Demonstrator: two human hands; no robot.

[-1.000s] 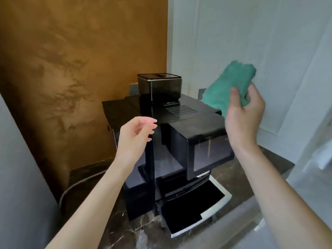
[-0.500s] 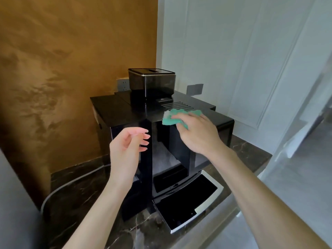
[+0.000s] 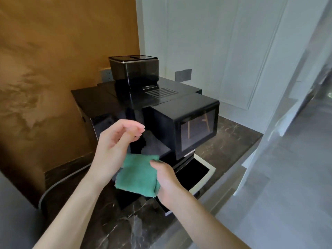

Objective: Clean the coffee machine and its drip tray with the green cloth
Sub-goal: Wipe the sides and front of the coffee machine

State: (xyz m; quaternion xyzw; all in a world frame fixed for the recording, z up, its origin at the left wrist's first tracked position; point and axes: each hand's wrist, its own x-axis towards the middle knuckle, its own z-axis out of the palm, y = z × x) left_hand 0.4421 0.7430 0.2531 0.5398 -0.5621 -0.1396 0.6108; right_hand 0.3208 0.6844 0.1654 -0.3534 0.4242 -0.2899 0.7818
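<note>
The right hand (image 3: 167,182) grips a folded green terry cloth (image 3: 137,174), thumb laid over its right edge and the fingers hidden beneath; the cloth hangs in the air, touching no surface that I can see. The left hand (image 3: 115,146) hovers just above and to the left of the right, fingers loosely curled and holding nothing; the cloth's left edge overlaps its heel, and whether they touch cannot be told. Just beyond both hands stands the glossy black box-shaped coffee machine (image 3: 161,106); its black drip tray with a silver rim (image 3: 208,168) juts out just to the right of the right hand, partly hidden behind it.

Risks, as I judge them: the tray juts forward, so a hard sideways wipe could knock it loose or spill any liquid in it onto the dark veined marble counter (image 3: 233,141); pressing the dark touch screen (image 3: 197,131), beyond and right of the right hand, might trigger a function if the machine is powered; the smoky lidded hopper (image 3: 133,71), well beyond the hands, could be jolted by a careless sweep; a loosely held cloth may unfold and drag.
</note>
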